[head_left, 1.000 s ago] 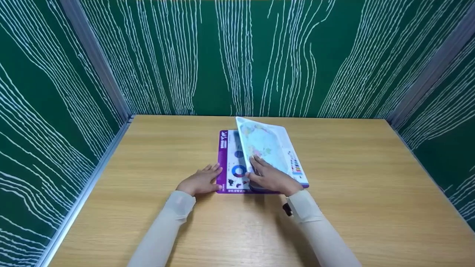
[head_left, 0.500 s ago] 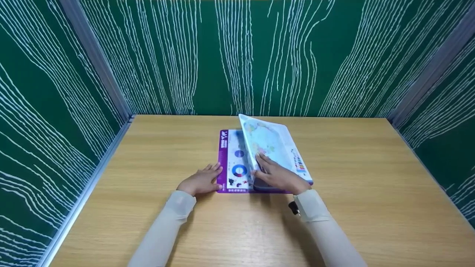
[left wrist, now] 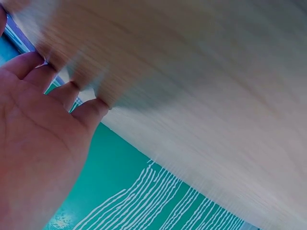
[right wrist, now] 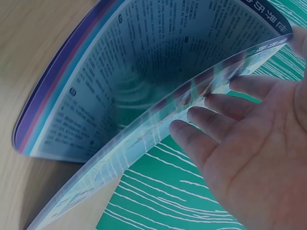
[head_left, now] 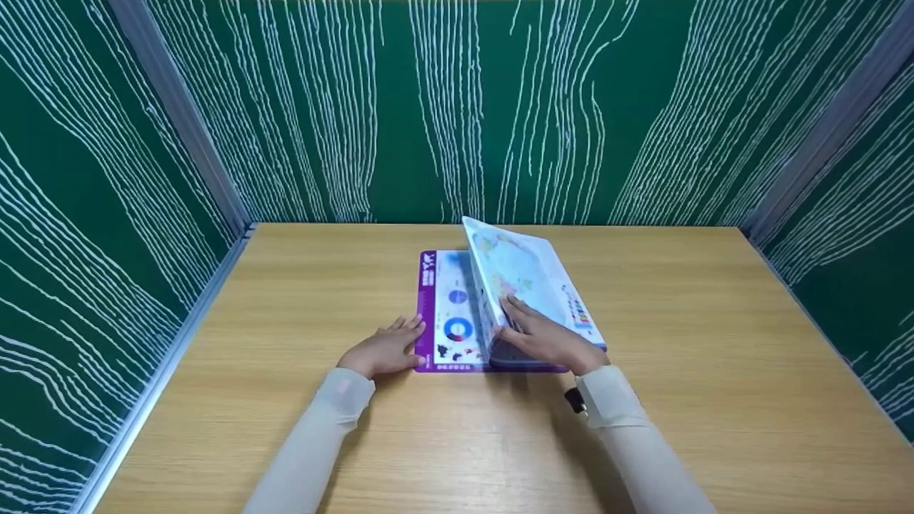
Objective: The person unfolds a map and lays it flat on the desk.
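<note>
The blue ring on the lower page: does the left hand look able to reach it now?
Probably yes: the left hand is at the purple edge, near the blue ring, and the raised map sheet leaves it uncovered.

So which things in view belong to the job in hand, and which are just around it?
Part of the job:
World map page, tilted up in the right-hand grip
Purple-bordered chart page, lying flat, with the left-hand grip at its left edge

Just around it:
Wooden table, only supporting the work
Green wall panels with white lines
Grey corner posts
</note>
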Demonstrator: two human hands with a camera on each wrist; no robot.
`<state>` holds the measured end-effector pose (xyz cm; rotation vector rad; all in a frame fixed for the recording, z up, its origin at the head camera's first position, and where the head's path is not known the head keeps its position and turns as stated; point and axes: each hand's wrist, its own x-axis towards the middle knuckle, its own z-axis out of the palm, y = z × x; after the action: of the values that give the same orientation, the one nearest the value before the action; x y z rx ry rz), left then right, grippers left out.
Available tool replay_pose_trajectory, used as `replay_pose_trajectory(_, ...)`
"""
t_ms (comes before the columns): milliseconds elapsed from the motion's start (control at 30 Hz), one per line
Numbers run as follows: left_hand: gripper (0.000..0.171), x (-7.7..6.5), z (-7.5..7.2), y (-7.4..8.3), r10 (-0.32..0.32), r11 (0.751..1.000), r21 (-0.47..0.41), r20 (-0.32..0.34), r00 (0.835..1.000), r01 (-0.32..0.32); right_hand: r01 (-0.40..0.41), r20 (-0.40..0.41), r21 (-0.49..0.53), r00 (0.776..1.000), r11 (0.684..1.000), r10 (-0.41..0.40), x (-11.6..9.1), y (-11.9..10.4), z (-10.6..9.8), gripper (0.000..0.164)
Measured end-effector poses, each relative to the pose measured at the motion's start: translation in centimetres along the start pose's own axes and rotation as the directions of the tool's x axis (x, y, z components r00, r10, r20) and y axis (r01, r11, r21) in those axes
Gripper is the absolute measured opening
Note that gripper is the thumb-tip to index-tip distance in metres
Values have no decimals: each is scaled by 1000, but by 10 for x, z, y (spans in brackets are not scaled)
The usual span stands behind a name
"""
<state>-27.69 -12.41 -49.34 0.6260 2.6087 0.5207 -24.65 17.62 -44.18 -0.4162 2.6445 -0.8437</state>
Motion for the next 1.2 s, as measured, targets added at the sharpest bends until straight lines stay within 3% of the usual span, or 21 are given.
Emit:
replay_pose_trajectory(367,72,0,3,1,-51,999,-14,-3,999,51,16,-10,30,1000,999,-16,-3,10,-1,74)
replay_pose_trajectory(667,71,0,2,0,-5,1000,6,-5,1000,5,74,-19,35,997,997,-74,-6,12,-6,76)
replay_pose_trajectory(1200,71,1,0,-3,-43,999,-15,-11,999,43,48,-36,48,998,998,-46,-10,19,-13,74)
